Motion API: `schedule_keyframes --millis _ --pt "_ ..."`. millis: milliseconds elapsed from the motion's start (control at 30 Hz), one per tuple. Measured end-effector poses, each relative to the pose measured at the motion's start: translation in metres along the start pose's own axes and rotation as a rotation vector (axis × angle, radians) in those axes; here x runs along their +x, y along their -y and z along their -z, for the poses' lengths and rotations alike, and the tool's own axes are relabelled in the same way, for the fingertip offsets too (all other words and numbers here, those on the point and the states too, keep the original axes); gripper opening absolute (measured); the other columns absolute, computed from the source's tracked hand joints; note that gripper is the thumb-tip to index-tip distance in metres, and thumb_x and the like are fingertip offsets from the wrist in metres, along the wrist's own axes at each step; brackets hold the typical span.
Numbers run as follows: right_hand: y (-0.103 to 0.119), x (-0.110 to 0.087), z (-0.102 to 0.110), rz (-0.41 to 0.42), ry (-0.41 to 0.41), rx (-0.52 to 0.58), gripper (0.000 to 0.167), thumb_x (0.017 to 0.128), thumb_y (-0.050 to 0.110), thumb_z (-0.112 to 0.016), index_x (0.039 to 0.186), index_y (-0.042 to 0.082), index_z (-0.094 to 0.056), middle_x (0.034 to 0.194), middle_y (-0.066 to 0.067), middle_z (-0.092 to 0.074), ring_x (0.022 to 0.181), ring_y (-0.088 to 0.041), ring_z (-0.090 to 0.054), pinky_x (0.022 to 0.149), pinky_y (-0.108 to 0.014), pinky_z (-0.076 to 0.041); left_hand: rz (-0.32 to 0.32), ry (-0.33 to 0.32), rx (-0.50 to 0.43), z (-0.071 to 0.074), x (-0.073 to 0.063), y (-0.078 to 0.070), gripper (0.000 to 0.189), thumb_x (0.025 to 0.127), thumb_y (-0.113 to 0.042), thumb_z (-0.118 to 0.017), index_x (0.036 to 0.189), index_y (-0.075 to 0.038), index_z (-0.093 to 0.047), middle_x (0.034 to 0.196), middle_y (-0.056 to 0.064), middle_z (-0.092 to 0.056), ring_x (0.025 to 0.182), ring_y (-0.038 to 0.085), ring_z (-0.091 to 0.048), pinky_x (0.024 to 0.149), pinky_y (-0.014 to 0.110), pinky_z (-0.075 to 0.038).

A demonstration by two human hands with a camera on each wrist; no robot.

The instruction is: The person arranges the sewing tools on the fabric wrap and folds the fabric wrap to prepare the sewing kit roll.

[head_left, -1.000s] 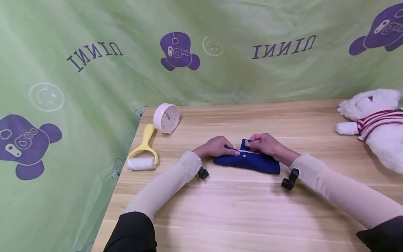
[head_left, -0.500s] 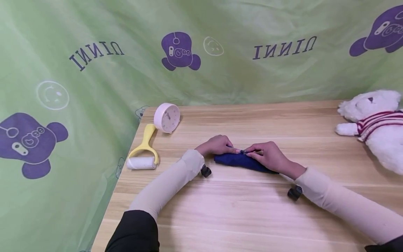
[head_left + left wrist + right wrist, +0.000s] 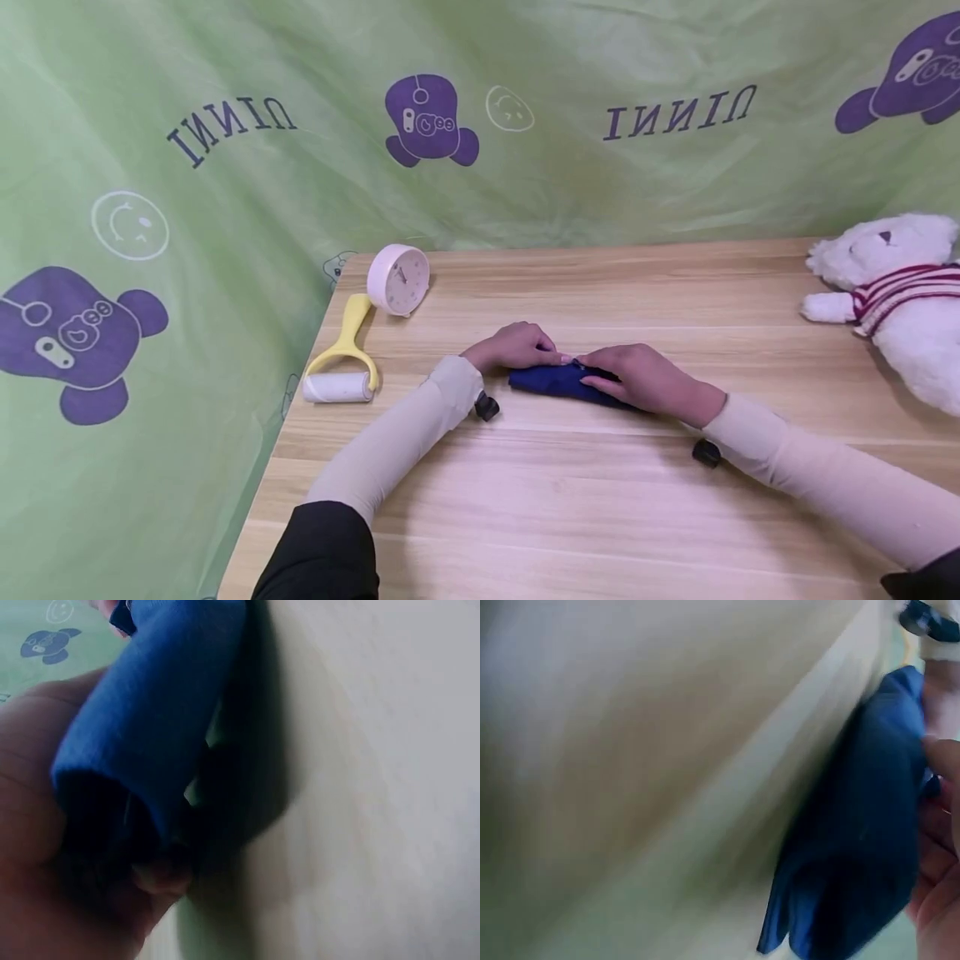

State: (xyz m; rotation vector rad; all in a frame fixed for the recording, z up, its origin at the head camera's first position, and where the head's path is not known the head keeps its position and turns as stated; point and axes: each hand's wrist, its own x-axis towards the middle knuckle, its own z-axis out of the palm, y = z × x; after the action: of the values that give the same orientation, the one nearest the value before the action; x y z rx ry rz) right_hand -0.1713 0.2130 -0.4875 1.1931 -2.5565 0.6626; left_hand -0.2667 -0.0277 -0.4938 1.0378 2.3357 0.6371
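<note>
A navy blue cloth pouch (image 3: 551,381) lies long and narrow on the wooden table in the head view. My left hand (image 3: 517,346) grips its left part, thumb along the upper edge. In the left wrist view the pouch (image 3: 157,712) looks like a folded roll with an open end. My right hand (image 3: 648,381) pinches the pouch near its middle, at the closing tab, which is mostly covered by the fingers. Seen from the right wrist, the loose right end of the pouch (image 3: 847,825) hangs in folds beside that hand.
At the table's left edge lies a lint roller (image 3: 337,387) with a yellow handle. A pink round clock (image 3: 399,280) stands just behind it. A white plush bear (image 3: 911,333) in a striped top lies far right. Green printed fabric (image 3: 555,192) hangs behind the table.
My right hand has folded the raised snap tab down onto the pouch's front and shifted its grip slightly lower, thumb now on the front face. The left hand has barely moved.
</note>
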Motion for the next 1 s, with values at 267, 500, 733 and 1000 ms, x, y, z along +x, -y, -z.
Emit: schedule_keyframes --millis 267,500,733,1000 --pt "-0.005 -0.003 -0.001 0.156 -0.053 -0.066 0.033 0.081 0.016 -0.081 0.111 0.003 -0.076 0.100 -0.010 -0.078 0.091 -0.021 -0.076 0.077 -0.038 -0.061 -0.045 0.012 0.016 -0.002 -0.001 -0.002 0.040 0.101 -0.046 -0.055 0.070 -0.023 -0.065 0.060 -0.013 -0.047 0.060 0.007 -0.047 0.060 0.020 -0.035" --pt "-0.004 -0.005 -0.004 0.223 -0.048 -0.084 0.056 0.074 0.034 -0.087 0.115 -0.002 -0.073 0.104 -0.014 -0.077 0.092 -0.024 -0.076 0.075 -0.037 -0.061 -0.025 0.006 0.066 -0.002 0.000 -0.003 0.037 0.101 -0.045 -0.055 0.072 -0.025 -0.067 0.061 -0.013 -0.048 0.061 0.006 -0.049 0.059 0.020 -0.036" --pt "0.003 -0.009 -0.004 0.223 -0.059 -0.124 0.059 0.073 0.029 -0.088 0.118 -0.005 -0.071 0.107 -0.019 -0.076 0.092 -0.027 -0.076 0.073 -0.038 -0.062 -0.047 0.012 0.079 -0.001 0.001 -0.004 0.037 0.101 -0.045 -0.054 0.074 -0.025 -0.068 0.063 -0.013 -0.050 0.062 0.006 -0.050 0.059 0.020 -0.037" --pt "-0.001 -0.011 0.008 0.030 0.083 -0.031 0.052 0.085 0.034 -0.079 0.126 0.005 -0.069 0.118 -0.009 -0.074 0.105 -0.022 -0.073 0.086 -0.040 -0.060 -0.081 0.012 0.032 0.000 -0.004 0.004 0.033 0.102 -0.044 -0.054 0.082 -0.023 -0.071 0.066 -0.012 -0.053 0.065 0.005 -0.050 0.064 0.018 -0.038"
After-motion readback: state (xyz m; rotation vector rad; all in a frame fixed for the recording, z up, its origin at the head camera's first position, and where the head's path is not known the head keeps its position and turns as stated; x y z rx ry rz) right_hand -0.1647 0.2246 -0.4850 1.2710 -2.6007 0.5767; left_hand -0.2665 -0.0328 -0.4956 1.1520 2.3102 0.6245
